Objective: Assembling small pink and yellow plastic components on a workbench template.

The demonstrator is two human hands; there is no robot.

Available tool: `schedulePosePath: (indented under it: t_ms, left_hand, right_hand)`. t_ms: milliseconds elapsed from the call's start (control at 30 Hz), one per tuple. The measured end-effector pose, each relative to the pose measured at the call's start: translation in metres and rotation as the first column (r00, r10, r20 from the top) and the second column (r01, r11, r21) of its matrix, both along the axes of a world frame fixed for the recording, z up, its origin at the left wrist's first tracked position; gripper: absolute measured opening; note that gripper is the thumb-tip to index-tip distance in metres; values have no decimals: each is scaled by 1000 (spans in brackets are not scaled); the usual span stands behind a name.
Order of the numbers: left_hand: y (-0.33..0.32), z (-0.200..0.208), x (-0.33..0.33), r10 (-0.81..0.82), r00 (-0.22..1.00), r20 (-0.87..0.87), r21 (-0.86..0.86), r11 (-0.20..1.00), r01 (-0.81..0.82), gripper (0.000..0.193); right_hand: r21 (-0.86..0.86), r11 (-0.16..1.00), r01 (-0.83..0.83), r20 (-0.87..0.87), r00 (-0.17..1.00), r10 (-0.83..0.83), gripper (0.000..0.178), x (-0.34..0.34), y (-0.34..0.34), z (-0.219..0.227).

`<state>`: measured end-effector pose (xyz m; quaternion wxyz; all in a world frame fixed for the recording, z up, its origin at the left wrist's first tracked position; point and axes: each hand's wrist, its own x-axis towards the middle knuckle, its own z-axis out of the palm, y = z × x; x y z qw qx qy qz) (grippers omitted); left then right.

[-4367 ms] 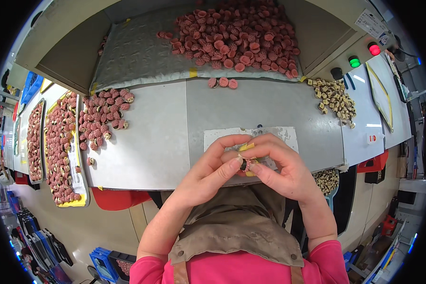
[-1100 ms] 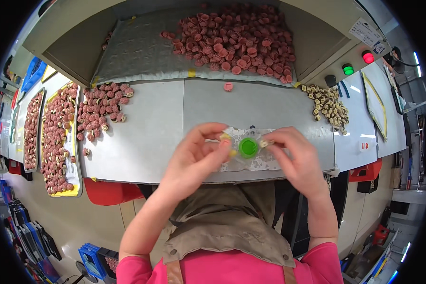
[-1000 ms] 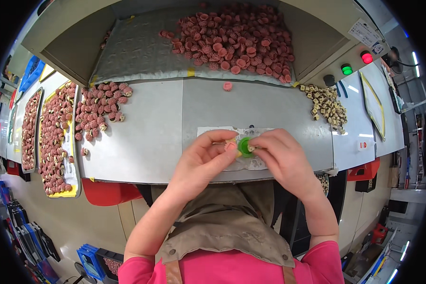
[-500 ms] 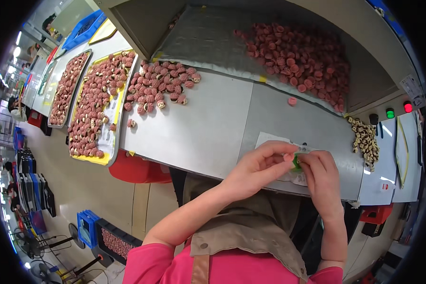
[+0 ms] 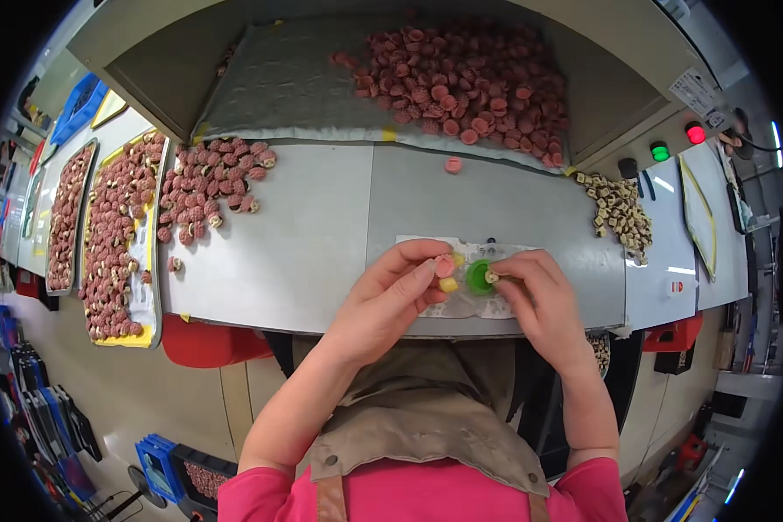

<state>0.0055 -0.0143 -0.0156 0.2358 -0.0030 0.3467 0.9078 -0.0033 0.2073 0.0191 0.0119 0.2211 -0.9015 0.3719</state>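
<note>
Two hands, two tiny pieces
Left hand (image 5: 386, 297) pinching a pink cup (image 5: 445, 265), right hand (image 5: 541, 300) gripping a cream piece (image 5: 491, 277) at the green dish (image 5: 476, 278)'s right edge, above the white sheet (image 5: 496, 308).

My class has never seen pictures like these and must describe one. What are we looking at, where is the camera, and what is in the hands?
There is no machine arm here: these are a person's own bare hands. All the pictures come from one wide camera worn on the head, looking down, so straight edges bend near the rim.

The left hand holds a small pink cup. The right hand pinches a small pale piece at the edge of a round green dish.

On the grey table, pink lumps lie to the left, beside a filled tray, and pale-and-dark cubes to the right. Beyond, pink cups are heaped on a grey mat.
</note>
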Motion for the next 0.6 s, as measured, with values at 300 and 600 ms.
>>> schedulePosePath:
  t_ms: [300, 600]
  left_hand:
    - [5, 4, -3, -16, 1000, 24, -1, 1000, 16, 32]
    - [6, 8, -2, 9, 999, -41, -81, 997, -12, 31]
  right_hand:
    - [-564, 812, 153, 286, 958, 18, 19, 4, -14, 4]
    - [-472, 881, 31, 110, 994, 25, 20, -4, -22, 8]
